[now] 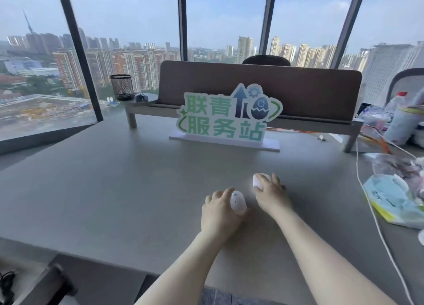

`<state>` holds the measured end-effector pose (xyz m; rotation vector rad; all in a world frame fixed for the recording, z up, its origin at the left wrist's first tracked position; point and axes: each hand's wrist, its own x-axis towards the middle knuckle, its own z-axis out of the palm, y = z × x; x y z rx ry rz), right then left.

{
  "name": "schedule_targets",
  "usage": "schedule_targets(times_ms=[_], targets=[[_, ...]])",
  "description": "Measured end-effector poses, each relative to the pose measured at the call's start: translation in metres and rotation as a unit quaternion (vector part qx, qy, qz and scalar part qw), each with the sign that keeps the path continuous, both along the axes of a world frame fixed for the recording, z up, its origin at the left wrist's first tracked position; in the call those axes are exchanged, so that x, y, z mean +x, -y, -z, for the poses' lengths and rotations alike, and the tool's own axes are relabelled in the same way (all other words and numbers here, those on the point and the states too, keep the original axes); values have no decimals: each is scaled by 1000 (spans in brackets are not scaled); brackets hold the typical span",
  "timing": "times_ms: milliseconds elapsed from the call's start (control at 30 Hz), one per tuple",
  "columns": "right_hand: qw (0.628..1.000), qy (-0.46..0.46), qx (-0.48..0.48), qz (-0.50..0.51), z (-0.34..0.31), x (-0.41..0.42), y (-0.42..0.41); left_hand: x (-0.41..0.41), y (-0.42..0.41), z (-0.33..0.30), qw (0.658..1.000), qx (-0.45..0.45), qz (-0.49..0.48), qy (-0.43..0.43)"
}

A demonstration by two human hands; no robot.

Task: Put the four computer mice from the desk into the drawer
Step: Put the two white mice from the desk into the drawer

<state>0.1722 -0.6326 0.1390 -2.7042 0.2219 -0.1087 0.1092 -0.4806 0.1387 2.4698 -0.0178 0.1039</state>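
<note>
Two smooth, rounded white mice sit on the matte grey desk (pixel 114 190), each under a hand. The left hand (pixel 220 215) wraps around the nearer mouse (pixel 238 202), an egg-shaped shell with a small scroll wheel, fingers curled at its left side. The right hand (pixel 271 194) grips the farther mouse (pixel 258 181), just at 1 o'clock from the first; its fingers drape over the top. At 12 o'clock from the hands stands a flat cut-out sign (pixel 226 118) with green characters on a white base. Behind it runs a brown fabric divider (pixel 298 91) above a low shelf. At 11 o'clock a black mesh cup (pixel 121 87) rests on a round ledge. At 3 o'clock lie crinkled plastic bags (pixel 390 196) and a thin white cable (pixel 376 222). Tall windows with dark frames show hazy city towers beyond. No drawer can be made out
</note>
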Motion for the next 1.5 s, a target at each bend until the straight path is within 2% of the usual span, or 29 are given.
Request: schedule_targets(times_ms=[100, 200, 300, 400, 500, 600, 700, 833, 967, 1067, 1233, 1367, 1500], targets=[[1000, -10, -9, -3, 1, 11, 2, 8, 14, 0, 997, 70, -7, 9], [1000, 10, -20, 5, 2, 17, -1, 12, 13, 3, 996, 91, -7, 24], [999, 25, -15, 17, -1, 14, -12, 11, -7, 5, 996, 77, -27, 30], [997, 56, 44, 1, -11, 4, -40, -1, -50, -2, 993, 31, -83, 78], [983, 107, 122, -81, -30, -15, -104, -23, -114, -13, 978, -13, -158, 135], [951, 159, 176, -200, -53, -54, -192, -59, -193, -20, 955, -41, -253, 147], [918, 139, 221, -300, -59, -102, -282, -108, -282, -12, 924, -44, -353, 143], [878, 61, 227, -417, -25, -163, -393, -185, -386, 14, 883, -18, -467, 50], [864, -45, 142, -481, 32, -217, -488, -249, -459, 45, 843, 20, -531, -83], [854, -104, 61, -507, 77, -241, -543, -273, -494, 73, 834, 49, -524, -167], [854, -191, -5, -483, 103, -257, -581, -279, -527, 115, 827, 94, -496, -249], [862, -218, -55, -454, 127, -258, -600, -270, -541, 142, 821, 117, -469, -305], [861, -211, -108, -451, 139, -254, -603, -263, -547, 165, 807, 85, -467, -352]])
